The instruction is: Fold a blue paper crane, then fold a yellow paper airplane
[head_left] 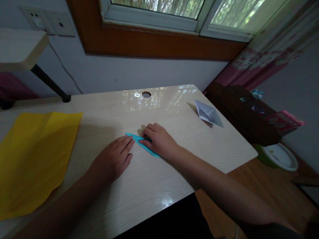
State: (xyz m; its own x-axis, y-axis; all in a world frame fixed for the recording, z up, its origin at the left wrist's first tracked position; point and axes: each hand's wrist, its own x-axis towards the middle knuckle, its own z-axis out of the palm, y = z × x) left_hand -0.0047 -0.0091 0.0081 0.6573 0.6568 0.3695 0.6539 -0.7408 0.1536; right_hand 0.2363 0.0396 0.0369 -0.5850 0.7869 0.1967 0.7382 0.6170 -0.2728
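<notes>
The blue paper [148, 148] lies between my hands, long axis ten to four; my left hand [114, 157] presses fingers-together at its ten-o'clock end, my right hand [161, 141] pinches nearer four.

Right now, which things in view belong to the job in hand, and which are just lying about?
In use:
blue paper
left hand and right hand, both touching it
table beneath

Apparently just lying about:
yellow sheet
white folded paper
pink-and-white item beyond the table
</notes>
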